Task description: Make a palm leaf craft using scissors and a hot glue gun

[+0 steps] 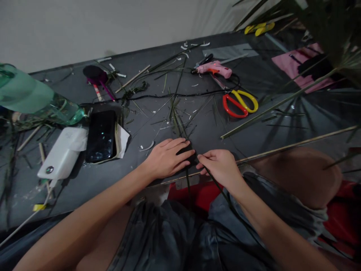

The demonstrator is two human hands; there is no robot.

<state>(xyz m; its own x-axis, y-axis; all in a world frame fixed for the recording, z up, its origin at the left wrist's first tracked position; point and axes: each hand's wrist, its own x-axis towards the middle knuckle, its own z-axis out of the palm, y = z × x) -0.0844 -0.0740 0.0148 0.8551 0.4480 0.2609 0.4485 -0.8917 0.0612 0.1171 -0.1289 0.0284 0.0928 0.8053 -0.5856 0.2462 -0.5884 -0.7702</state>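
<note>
My left hand (168,158) lies flat near the table's front edge, fingers stretched out over the lower end of some crossed green leaf strips (178,122). One narrow strip (188,184) hangs down past the edge from beneath that hand. Just to the right, my right hand (221,165) has thumb and fingertips pinched on a long dark green leaf strip (218,185), which trails down across my lap. The fingertips of both hands are close together. Under my left fingers, the leaf strips are hidden.
Scissors (239,103) and a pink glue gun (214,69) lie behind my hands. At left are a phone (100,135), a white power bank (63,152) and a green bottle (36,98). A palm leaf stem (279,99) slants across the right. A black cable (169,95) crosses the dark table.
</note>
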